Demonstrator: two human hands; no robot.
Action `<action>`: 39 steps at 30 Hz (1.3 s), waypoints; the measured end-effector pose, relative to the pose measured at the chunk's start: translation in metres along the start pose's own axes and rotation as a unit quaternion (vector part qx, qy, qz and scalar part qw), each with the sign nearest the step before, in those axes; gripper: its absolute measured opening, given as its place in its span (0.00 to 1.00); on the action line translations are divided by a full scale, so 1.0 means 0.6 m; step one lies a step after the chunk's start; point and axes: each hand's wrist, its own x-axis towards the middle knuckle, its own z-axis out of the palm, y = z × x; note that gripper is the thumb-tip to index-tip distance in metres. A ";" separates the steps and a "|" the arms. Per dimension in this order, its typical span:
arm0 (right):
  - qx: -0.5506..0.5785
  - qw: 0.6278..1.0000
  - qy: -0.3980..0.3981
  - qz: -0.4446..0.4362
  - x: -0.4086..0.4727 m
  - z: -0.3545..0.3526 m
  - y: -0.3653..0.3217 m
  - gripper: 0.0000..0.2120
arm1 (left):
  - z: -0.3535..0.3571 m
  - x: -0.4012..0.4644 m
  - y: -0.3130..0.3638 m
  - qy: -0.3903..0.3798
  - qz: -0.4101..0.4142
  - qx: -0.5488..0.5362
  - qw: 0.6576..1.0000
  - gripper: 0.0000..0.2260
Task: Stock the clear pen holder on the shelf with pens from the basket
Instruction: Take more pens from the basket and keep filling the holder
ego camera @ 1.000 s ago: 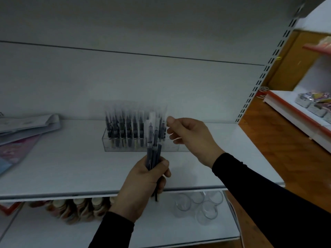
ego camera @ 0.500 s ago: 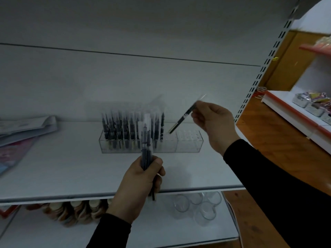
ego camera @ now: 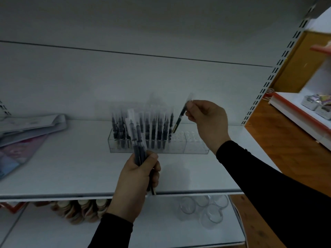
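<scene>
Clear pen holder (ego camera: 179,147) at frame centre on shelf (ego camera: 71,169), left part filled. Right hand (ego camera: 207,120) pinches single pen (ego camera: 180,119), tip just above holder. Left hand (ego camera: 139,178) grips pen bundle (ego camera: 138,145).

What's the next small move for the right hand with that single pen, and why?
Probably lower the pen tip-first into the nearest empty hole. The right hand pinches it tilted, tip just above the pen holder, right beside the last filled row; the holes to the right look empty. The left hand grips the spare bundle.
</scene>
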 end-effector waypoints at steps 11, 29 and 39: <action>-0.088 0.995 -0.041 -0.029 -0.009 0.027 0.026 0.05 | -0.010 -0.001 0.007 0.001 -0.003 -0.005 1.000 0.05; -0.137 0.990 -0.037 0.008 -0.030 0.027 0.044 0.05 | -0.005 -0.005 0.014 -0.019 -0.025 -0.004 0.999 0.06; -0.018 0.983 -0.157 0.091 -0.073 0.008 0.005 0.08 | 0.015 -0.021 0.011 -0.117 -0.078 0.003 0.990 0.04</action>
